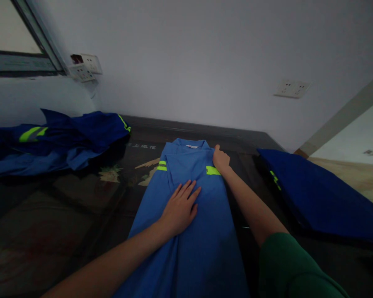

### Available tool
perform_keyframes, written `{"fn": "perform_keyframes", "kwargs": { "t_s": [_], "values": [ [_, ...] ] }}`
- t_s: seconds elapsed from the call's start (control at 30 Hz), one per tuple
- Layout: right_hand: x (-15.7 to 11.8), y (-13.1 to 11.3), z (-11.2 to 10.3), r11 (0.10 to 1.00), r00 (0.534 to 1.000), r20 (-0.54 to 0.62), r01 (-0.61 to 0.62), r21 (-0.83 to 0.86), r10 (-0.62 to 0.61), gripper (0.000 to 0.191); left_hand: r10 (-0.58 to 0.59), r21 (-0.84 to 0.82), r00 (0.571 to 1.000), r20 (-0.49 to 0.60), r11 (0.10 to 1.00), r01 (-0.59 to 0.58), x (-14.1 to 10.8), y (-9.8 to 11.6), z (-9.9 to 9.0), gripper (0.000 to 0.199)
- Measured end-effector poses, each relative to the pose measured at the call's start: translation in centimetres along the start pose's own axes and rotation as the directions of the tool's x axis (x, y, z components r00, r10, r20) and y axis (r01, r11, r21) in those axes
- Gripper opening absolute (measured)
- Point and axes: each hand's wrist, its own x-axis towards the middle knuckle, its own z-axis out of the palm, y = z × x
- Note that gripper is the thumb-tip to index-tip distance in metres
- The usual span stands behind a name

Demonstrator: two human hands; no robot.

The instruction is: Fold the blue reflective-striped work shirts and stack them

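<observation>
A light blue work shirt (205, 240) with yellow-green reflective bands lies lengthwise on the dark table (81, 215), its collar at the far end and its sides folded inward. My left hand (182, 207) rests flat on the middle of the shirt, fingers stretched out. At the shirt's upper right edge, just beside the reflective band, my right hand (221, 160) is closed on the cloth, thumb pointing up. The lower end of the shirt runs out of view at the bottom.
On the left lies a crumpled heap of blue work clothes (90, 132) with reflective strips. A folded dark blue garment (323, 194) lies at the right. Behind the table stands a pale wall (186, 62) with a socket plate (292, 88) and loose-hanging sockets (82, 73).
</observation>
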Motion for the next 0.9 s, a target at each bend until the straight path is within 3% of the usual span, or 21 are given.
{"fn": "perform_keyframes", "kwargs": {
  "t_s": [0.13, 0.27, 0.43, 0.57, 0.73, 0.9],
  "values": [
    [0.3, 1.4, 0.0, 0.985, 0.987, 0.027, 0.159, -0.060, -0.158, 0.033, 0.006, -0.003, 1.000, 0.000, 1.000, -0.006, 0.0, -0.1, 0.0, 0.053],
    [0.5, 2.0, -0.6, 0.970, 0.975, 0.012, 0.221, -0.105, -0.221, 0.035, 0.005, 0.013, 1.000, 0.006, 1.000, -0.005, 0.0, 0.0, -0.1, 0.052],
    [-0.6, 0.2, -1.7, 0.954, 0.933, -0.209, 0.298, -0.008, -0.293, 0.028, 0.015, 0.019, 1.000, -0.002, 1.000, -0.015, 0.0, 0.0, 0.0, 0.053],
    [-2.5, -1.8, -0.8, 0.931, 0.929, -0.159, 0.352, 0.099, -0.334, 0.024, 0.022, 0.010, 0.999, -0.024, 1.000, -0.022, 0.1, 0.0, 0.1, 0.055],
    [-4.0, -2.4, 1.1, 0.930, 0.916, -0.185, 0.366, 0.032, -0.355, 0.031, 0.020, 0.000, 0.998, -0.065, 1.000, -0.020, -0.1, 0.0, 0.2, 0.052],
    [-4.1, -2.2, 0.5, 0.923, 0.909, -0.207, 0.381, 0.054, -0.363, 0.032, -0.033, -0.040, 0.994, -0.104, 0.999, 0.029, -0.2, 0.0, 0.2, 0.050]
  ]
}}
